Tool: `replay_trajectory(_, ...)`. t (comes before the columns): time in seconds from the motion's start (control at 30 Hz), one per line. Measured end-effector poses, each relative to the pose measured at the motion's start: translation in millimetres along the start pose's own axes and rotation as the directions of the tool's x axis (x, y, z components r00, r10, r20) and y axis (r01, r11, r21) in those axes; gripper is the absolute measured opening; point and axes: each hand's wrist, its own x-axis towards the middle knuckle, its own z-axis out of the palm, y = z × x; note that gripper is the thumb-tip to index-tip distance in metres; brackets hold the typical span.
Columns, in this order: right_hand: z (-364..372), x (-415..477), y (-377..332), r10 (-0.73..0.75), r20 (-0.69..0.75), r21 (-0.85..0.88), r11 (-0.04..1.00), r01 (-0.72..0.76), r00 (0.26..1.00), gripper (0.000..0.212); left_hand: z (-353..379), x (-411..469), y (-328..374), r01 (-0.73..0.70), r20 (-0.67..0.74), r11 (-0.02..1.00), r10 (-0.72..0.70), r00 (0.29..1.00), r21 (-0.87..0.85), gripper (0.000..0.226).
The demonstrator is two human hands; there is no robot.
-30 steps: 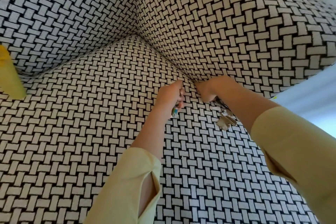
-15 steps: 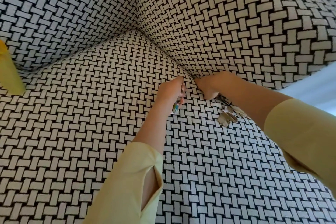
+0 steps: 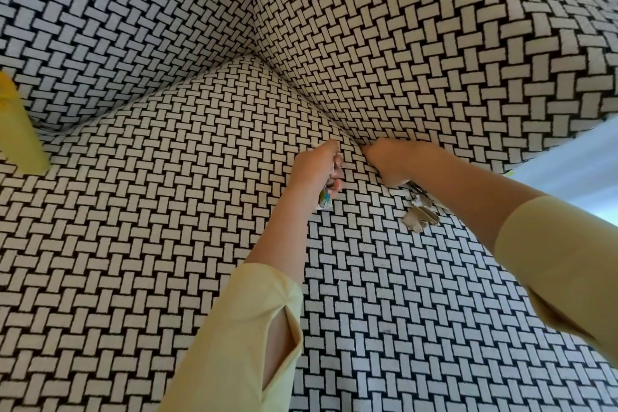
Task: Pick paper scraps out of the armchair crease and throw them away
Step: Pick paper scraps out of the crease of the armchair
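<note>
Both arms reach away from the body in pale yellow long sleeves, left [image 3: 240, 338] and right [image 3: 561, 257], each pushed back to bare the forearm. The left forearm rises from the near edge, and the left hand [image 3: 317, 166] is seen from the back, its fingers curled round a small colour-printed paper scrap [image 3: 324, 201]. The right forearm enters from the right. The right hand [image 3: 389, 162] lies just beside the left, knuckles up, its fingers hidden.
</note>
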Motion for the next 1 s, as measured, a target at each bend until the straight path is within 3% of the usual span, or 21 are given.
replay_trajectory(0.4, 9, -24, 1, -0.034, -0.158, -0.018, 0.999, 0.032, 0.987, 0.034, 0, 3, -1, -0.014, -0.017, 1.0, 0.014, 1.0, -0.01, 0.032)
replay_trajectory(0.7, 4, -44, -12, 0.057, -0.189, 0.033, 0.998, -0.051, 0.98, 0.024, -2, -1, -4, -0.034, -0.007, 0.997, 0.034, 0.999, -0.067, 0.031)
replay_trajectory(1.0, 3, -40, -7, -0.032, -0.182, -0.204, 0.979, -0.006, 0.983, 0.038, -5, -6, -5, -0.024, 0.012, 0.996, 0.025, 1.0, -0.081, 0.035)
